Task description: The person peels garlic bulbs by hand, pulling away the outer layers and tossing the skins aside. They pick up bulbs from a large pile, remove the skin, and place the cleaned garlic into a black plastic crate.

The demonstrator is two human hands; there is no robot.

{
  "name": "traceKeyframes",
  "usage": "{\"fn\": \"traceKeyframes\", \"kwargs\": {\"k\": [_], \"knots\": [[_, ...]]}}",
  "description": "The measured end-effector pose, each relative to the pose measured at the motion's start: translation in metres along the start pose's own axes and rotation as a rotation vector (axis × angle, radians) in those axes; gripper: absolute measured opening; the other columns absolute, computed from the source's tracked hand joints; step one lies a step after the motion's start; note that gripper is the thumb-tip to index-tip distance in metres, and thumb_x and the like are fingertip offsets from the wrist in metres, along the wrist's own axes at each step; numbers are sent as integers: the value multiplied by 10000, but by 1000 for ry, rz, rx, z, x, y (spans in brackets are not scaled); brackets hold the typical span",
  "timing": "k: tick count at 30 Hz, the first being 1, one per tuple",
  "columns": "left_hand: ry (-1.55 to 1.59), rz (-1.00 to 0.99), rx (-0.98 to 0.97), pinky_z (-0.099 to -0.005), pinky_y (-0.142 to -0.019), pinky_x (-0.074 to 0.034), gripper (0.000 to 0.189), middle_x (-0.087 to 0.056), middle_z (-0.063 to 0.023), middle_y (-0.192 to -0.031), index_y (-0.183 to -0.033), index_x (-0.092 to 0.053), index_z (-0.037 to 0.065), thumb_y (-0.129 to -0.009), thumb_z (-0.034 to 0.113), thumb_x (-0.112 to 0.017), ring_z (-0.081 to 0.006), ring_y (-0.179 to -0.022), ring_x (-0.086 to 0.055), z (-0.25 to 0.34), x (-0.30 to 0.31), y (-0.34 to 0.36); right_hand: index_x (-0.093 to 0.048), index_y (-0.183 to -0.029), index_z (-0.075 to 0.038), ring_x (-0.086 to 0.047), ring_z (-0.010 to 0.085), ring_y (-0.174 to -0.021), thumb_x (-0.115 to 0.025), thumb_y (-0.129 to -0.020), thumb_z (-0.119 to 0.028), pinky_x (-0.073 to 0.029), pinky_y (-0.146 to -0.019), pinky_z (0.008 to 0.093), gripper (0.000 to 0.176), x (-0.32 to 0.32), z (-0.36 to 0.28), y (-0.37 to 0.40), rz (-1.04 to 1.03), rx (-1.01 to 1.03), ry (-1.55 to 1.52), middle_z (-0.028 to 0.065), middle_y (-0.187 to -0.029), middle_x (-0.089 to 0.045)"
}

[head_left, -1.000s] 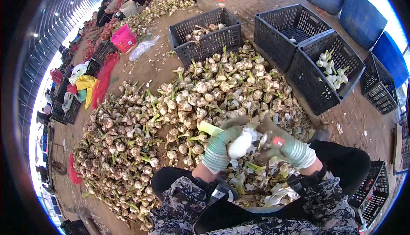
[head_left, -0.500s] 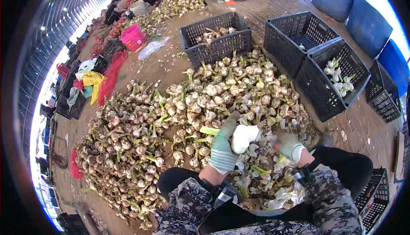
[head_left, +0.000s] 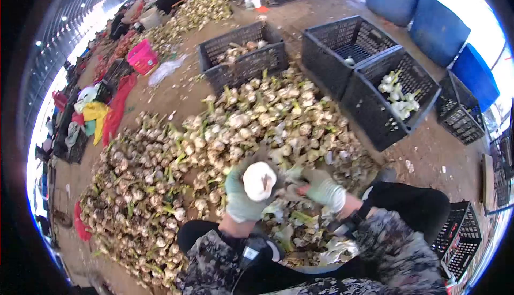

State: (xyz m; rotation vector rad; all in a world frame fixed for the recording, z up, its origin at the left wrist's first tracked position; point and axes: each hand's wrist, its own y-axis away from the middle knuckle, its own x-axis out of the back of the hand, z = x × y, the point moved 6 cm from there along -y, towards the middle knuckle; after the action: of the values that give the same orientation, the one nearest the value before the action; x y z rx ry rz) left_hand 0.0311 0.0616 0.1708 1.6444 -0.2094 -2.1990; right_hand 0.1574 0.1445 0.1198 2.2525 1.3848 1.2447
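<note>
In the head view my left hand [head_left: 242, 201], in a pale green glove, is closed around a white, peeled garlic bulb [head_left: 259, 181]. The bulb's root end faces up, with a brownish patch in its middle. To its right, my gloved right hand [head_left: 324, 189] is apart from the bulb, its fingers curled and partly blurred. A small reddish bit shows at those fingertips; what it belongs to, I cannot make out. Under both hands lie loose garlic skins [head_left: 292, 228]. A large heap of unpeeled garlic [head_left: 134, 188] spreads in front and to the left.
Past the heap stands a black crate [head_left: 243, 62] with some garlic. On the right, another crate [head_left: 393, 99] holds white bulbs beside a nearly bare crate [head_left: 348, 43]. A pink bucket [head_left: 142, 57] and a red mesh bag [head_left: 119, 107] lie left. Other people sit far back.
My left hand has turned the garlic bulb so its root end faces up. My right hand has come closer to it. The whole view has shifted, so the surroundings appear further left.
</note>
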Motion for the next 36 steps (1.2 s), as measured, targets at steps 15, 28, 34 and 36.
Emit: {"fn": "traceKeyframes", "kwargs": {"k": [15,28,34,36], "knots": [[-213,223,48,-319,-578,-527,263,-616,-116,-829,-978,-571,-2,-839,202,-480,-218,-691,-604,-4,53,-25,-400,-1293,-91,-480,308,-1128,-651,-769,-228,-389,-938,367,597,40,-80,37,306,843,-181,178,-1254,-463],[-314,298,-122,-267,-586,-519,355,-621,-47,-839,-1043,-580,29,-856,327,-529,-174,-700,-601,-5,41,-27,-67,-1389,-43,-548,336,-1010,-720,-691,-324,-443,-860,354,996,-5,-51,19,340,910,26,267,-1206,-460],[-497,257,-425,-336,-894,-370,399,-524,-61,-1148,-1181,-485,34,-850,250,-534,-184,-1046,-481,26,8,-6,-493,-1160,-46,-552,190,-926,-639,-795,-202,-461,-816,287,423,49,3,-43,-118,369,-1612,68,-1058,-571],[-420,383,-523,-334,-798,-409,255,-576,-42,-959,-1009,-566,58,-828,237,-553,-186,-874,-530,49,34,-8,-477,-1170,-43,-546,190,-933,-597,-833,-190,-462,-815,290,386,107,3,-75,-108,517,-1634,77,-1065,-564]]}}
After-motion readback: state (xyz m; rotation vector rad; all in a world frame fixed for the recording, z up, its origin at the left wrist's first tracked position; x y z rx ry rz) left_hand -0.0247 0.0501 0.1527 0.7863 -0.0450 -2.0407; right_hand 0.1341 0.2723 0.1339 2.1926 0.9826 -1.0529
